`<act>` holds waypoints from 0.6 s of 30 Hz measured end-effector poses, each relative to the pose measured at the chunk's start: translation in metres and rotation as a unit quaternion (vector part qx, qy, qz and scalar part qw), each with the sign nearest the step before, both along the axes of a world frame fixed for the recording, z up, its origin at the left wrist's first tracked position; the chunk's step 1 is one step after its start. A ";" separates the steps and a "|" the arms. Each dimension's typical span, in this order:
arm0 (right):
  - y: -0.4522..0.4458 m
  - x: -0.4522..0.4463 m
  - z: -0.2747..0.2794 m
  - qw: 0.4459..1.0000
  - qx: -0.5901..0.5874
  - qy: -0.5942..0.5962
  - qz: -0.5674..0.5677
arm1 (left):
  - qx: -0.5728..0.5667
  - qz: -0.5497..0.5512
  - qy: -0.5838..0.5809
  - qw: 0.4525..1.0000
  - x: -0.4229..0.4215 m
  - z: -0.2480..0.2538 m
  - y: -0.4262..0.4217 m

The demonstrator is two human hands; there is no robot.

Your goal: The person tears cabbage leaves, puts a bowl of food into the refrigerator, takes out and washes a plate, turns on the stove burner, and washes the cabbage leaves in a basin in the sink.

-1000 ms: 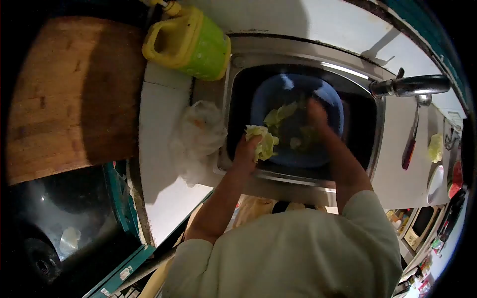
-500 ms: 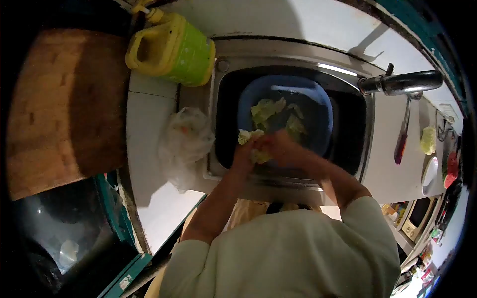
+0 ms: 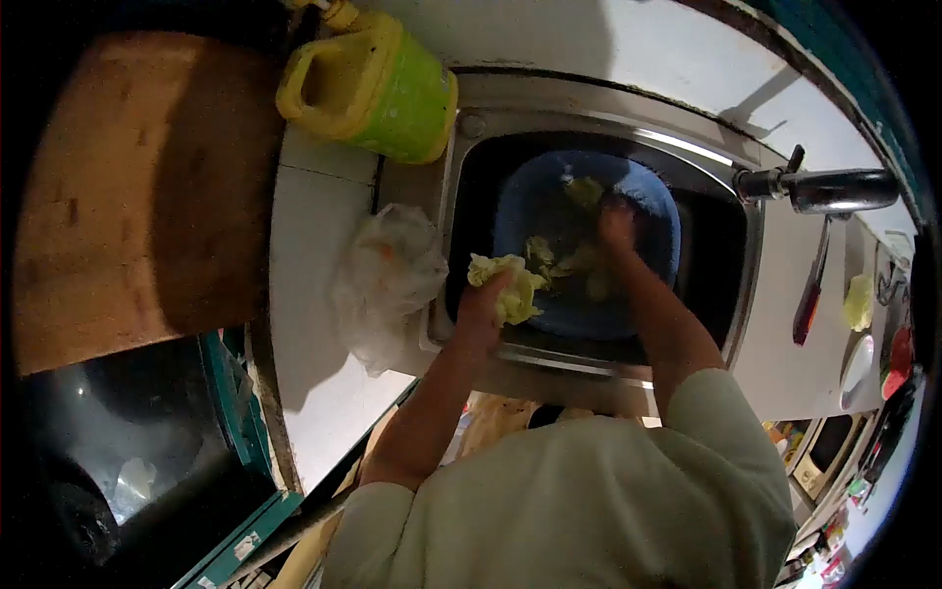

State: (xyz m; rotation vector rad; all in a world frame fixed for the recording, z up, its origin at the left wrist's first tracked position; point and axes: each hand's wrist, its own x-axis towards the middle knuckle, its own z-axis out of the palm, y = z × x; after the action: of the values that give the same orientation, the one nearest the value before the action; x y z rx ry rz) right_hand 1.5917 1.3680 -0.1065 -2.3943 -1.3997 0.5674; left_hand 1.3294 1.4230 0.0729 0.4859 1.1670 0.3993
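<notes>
My left hand (image 3: pixel 483 302) is closed round a bunch of pale green cabbage leaves (image 3: pixel 517 294) above the near-left rim of a blue basin (image 3: pixel 667 211). The basin sits in the dark sink (image 3: pixel 714 260) and appears to hold water. Deep inside it, towards the far right side, is my right hand (image 3: pixel 617 224); its fingers are in shadow and hard to make out. Loose leaf pieces lie in the basin, one piece (image 3: pixel 584 191) just left of my right hand and others (image 3: pixel 543 255) near the middle.
Left of the sink are a knotted clear plastic bag (image 3: pixel 388 275) and a yellow-green jug (image 3: pixel 392 93). A black faucet (image 3: pixel 834 189) extends at the right. On the right counter lie a red-handled knife (image 3: pixel 810 309), a yellow-green vegetable piece (image 3: pixel 859 302) and a white dish (image 3: pixel 857 373).
My hands have come apart. The right has moved away and to the right, into the basin, while the left keeps the leaves near the rim. Loose leaves in the basin have shifted.
</notes>
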 end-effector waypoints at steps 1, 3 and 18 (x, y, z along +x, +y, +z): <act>0.003 -0.007 0.017 0.994 -0.033 0.105 -0.029 | 0.005 -0.002 -0.009 1.000 0.002 0.002 -0.001; 0.009 -0.020 0.053 0.946 -0.103 0.286 -0.117 | 0.018 -0.009 -0.022 1.000 0.003 0.006 -0.004; -0.015 -0.104 0.153 0.916 0.065 0.391 0.066 | 0.030 -0.048 0.076 0.995 0.049 -0.014 -0.001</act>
State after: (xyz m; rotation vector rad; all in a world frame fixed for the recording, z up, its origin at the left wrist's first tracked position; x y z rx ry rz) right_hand 1.4875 1.3529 0.0463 -1.6540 -1.1643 1.2450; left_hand 1.3782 1.4216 0.0588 0.6307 1.2763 0.3189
